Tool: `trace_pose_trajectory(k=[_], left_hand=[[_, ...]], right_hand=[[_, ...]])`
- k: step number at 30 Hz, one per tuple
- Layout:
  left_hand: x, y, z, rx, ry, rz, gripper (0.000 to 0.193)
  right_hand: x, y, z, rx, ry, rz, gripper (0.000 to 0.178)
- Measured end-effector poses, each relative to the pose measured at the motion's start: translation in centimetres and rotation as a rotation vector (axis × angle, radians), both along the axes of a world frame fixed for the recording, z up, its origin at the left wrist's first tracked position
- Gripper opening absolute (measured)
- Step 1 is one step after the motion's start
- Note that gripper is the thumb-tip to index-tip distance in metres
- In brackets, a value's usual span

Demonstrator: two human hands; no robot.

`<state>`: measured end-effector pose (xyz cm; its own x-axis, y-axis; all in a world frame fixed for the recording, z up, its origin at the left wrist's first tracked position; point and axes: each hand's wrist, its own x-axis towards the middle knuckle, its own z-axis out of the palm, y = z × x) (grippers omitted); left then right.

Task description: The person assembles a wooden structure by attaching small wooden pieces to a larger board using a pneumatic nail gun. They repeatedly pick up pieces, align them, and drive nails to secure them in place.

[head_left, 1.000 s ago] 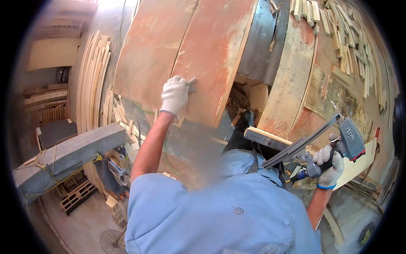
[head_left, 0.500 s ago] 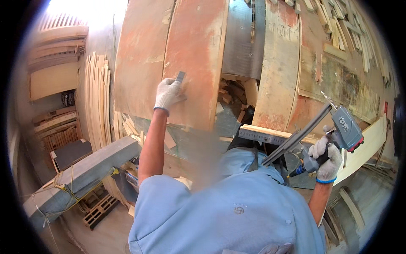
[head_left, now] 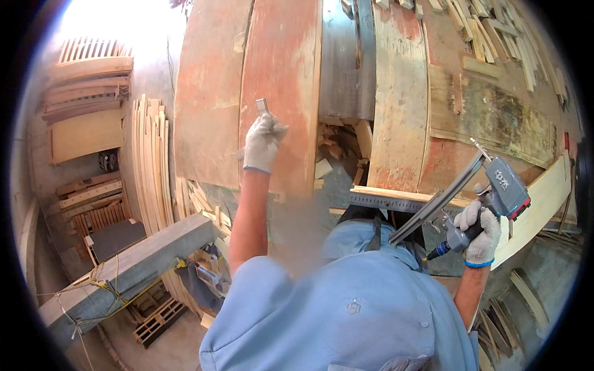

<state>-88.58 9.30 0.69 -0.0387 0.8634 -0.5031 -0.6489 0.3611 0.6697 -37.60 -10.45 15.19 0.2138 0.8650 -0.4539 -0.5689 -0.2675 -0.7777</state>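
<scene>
My left hand [head_left: 264,141], in a white knit glove, is closed on a small silver-grey nail strip [head_left: 262,105] whose end sticks out above the fingers. It is over the reddish, worn wooden board of the workbench [head_left: 279,68]. My right hand [head_left: 481,234], gloved too with a blue cuff, grips the handle of a grey nail gun [head_left: 508,185]. The gun's long metal magazine rail [head_left: 436,201] slants down to the left toward my waist. A blue hose fitting [head_left: 437,250] shows at the handle's end.
A steel ruler [head_left: 383,201] lies along a wooden edge before my waist. Wood offcuts fill a gap [head_left: 343,145] in the bench. Long slats [head_left: 151,164] stand to the left, near a grey beam [head_left: 133,256] wound with yellow cord. Loose sticks [head_left: 489,31] lie at the far right.
My left hand has moved slightly right with the nail strip and turned, so the strip points more upward. My right hand still holds the nail gun; the view has shifted slightly.
</scene>
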Motion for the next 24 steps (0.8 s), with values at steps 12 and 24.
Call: trace_pose_trajectory(k=[12,24], left_hand=[[0.4,-0.8,3.6,-0.011,0.888,-0.033,0.028],[-1.3,1.1,4.9,0.201,1.046,0.001,0.028]], right_hand=[[0.2,-0.8,-1.0,-0.011,-0.028,0.011,0.06],[1.0,-1.9,-2.9,-0.015,-0.021,0.028,0.063]])
